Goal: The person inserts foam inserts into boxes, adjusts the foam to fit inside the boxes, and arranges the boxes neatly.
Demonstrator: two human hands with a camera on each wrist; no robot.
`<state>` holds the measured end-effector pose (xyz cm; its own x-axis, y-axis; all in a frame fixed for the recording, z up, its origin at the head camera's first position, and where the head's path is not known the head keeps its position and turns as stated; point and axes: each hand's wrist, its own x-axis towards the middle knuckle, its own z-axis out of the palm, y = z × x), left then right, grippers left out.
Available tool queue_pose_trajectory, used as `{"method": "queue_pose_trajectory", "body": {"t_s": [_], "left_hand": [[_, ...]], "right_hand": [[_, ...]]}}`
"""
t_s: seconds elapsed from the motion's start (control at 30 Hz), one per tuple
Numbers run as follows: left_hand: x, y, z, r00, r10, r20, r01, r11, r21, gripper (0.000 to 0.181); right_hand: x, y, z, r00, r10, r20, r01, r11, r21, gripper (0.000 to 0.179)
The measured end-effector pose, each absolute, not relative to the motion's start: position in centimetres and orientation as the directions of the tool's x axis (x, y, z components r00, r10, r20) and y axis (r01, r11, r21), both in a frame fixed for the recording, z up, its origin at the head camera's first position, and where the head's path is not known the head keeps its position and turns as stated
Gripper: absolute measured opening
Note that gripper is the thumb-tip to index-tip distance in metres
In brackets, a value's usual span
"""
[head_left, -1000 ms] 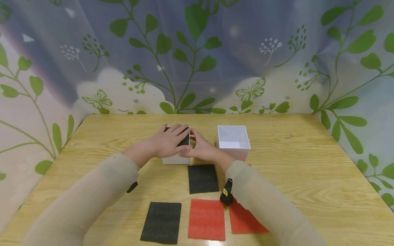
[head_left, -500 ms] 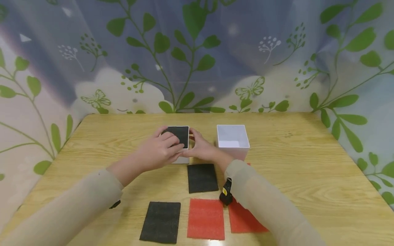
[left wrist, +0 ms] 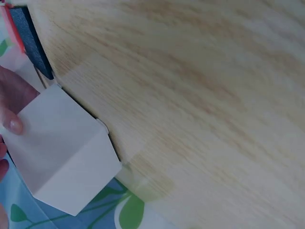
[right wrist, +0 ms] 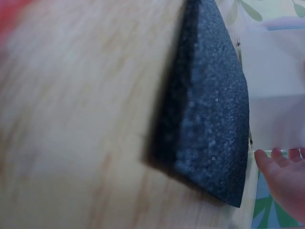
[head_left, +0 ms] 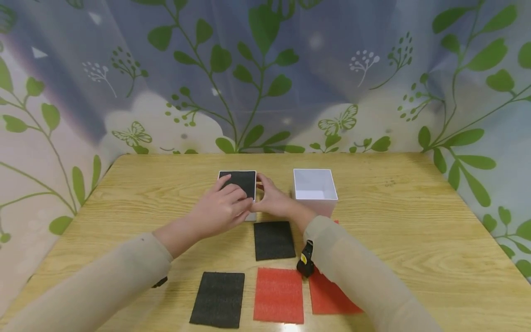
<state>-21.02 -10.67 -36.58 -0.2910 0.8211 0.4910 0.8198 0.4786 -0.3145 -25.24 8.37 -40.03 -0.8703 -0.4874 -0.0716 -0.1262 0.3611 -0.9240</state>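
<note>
In the head view, a white square box [head_left: 250, 216] stands behind the middle of the table, with a black foam sheet [head_left: 244, 182] lying flat inside its rim. My left hand [head_left: 221, 207] is over the box's front left part, its fingers bent, one fingertip on the foam near the left rim. My right hand [head_left: 274, 198] grips the box's right side, thumb at the front corner. The left wrist view shows the box's plain side [left wrist: 62, 143] with a thumb [left wrist: 15, 125] on it. In the right wrist view a hand [right wrist: 283, 179] touches the box [right wrist: 274, 90].
To the right stands a second white box [head_left: 315, 207], open-topped. Nearer lie a black sheet [head_left: 274, 242], another black sheet [head_left: 217, 299], a red sheet [head_left: 279, 295] and a second red sheet [head_left: 329, 295] partly under my right forearm. A patterned curtain [head_left: 290, 115] hangs behind the table.
My left hand has drawn back from lying flat across the black foam, its fingers now bent at the front left, baring more of the sheet. The right hand holds the box as before.
</note>
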Motion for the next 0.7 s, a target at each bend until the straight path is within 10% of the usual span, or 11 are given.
{"method": "queue_pose_trajectory", "body": {"t_s": [0.23, 0.7], "left_hand": [[-20.54, -10.42, -36.79, -0.433, 0.766, 0.476, 0.816, 0.557, -0.155, 0.018], [-20.32, -10.49, -36.61, -0.440, 0.709, 0.550, 0.740, 0.634, -0.225, 0.011]], "right_hand": [[-25.11, 8.26, -39.97, -0.879, -0.468, -0.089, -0.108, 0.379, -0.919, 0.092], [-25.04, 8.26, -39.95, -0.881, -0.456, -0.123, -0.084, 0.407, -0.910, 0.102]]}}
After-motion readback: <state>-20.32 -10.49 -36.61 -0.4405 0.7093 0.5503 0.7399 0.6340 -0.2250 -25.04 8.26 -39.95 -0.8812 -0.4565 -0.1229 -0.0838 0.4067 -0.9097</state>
